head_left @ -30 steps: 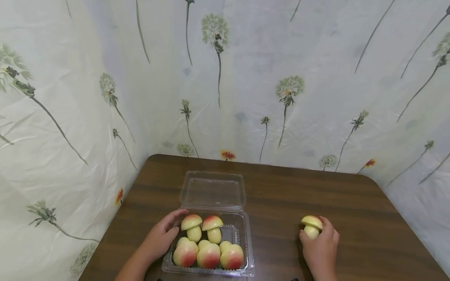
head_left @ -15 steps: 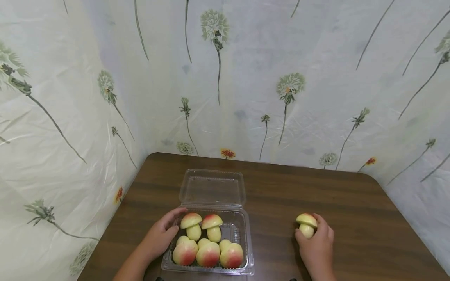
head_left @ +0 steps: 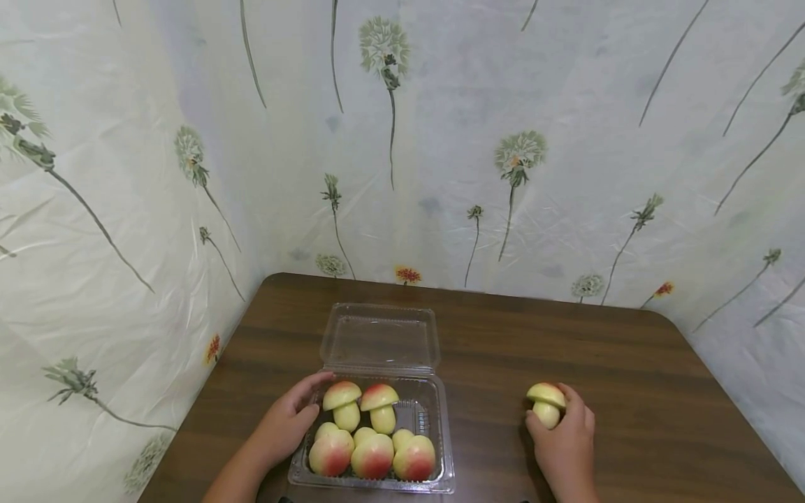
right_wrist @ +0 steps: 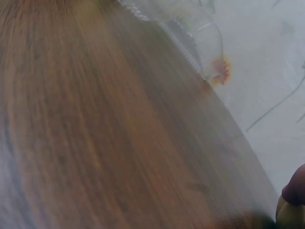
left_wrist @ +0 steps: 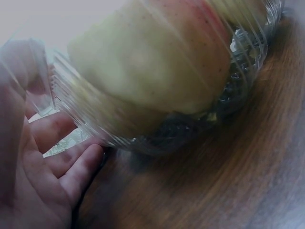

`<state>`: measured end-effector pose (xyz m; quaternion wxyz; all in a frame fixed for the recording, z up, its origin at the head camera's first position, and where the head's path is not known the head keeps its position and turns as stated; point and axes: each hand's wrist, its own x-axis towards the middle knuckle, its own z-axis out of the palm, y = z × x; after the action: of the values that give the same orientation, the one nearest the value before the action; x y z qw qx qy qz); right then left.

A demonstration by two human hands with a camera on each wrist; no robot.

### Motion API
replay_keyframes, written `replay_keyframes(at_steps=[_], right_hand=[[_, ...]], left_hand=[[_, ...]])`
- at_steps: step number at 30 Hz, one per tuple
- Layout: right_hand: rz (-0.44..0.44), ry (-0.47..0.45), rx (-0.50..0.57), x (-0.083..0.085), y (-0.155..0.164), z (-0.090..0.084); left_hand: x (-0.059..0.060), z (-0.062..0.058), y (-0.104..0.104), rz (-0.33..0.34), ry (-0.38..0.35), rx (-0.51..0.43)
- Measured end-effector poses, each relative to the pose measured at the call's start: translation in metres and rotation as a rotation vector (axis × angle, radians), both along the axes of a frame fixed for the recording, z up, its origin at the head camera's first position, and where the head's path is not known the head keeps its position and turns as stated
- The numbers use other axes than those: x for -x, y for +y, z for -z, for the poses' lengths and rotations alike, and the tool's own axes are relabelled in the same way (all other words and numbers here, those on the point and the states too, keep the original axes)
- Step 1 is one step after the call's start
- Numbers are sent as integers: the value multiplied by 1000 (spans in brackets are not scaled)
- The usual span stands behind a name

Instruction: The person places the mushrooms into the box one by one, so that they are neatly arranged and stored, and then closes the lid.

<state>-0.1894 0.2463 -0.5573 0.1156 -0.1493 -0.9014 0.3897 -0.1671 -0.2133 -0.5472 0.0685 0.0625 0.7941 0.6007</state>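
Note:
An open clear plastic clamshell box holds several yellow-green, red-blushed mushroom-shaped pieces. Two of them, a left mushroom and a right mushroom, lie in the far row with stems toward me; three more fill the near row. My left hand holds the box's left rim, its thumb over the edge and other fingers against the outer wall, as the left wrist view shows. To the right, my right hand grips another mushroom piece between thumb and fingers, cap up. Only a fingertip shows in the right wrist view.
The clear lid lies folded back behind the box. Both stand on a dark brown wooden table with rounded far corners. A white dandelion-print curtain surrounds it at the back and sides.
My right hand has shifted a little to the left with the mushroom piece in its grip. The left hand and the box have stayed in place.

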Motion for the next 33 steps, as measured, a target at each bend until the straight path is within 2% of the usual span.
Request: replay_keyframes(at_steps=[16, 33], right_hand=[[-16, -3, 21, 0, -4, 0], [-45, -22, 54, -2, -8, -3]], left_hand=[[0, 0, 0, 0, 9, -1], [1, 1, 0, -31, 7, 30]])
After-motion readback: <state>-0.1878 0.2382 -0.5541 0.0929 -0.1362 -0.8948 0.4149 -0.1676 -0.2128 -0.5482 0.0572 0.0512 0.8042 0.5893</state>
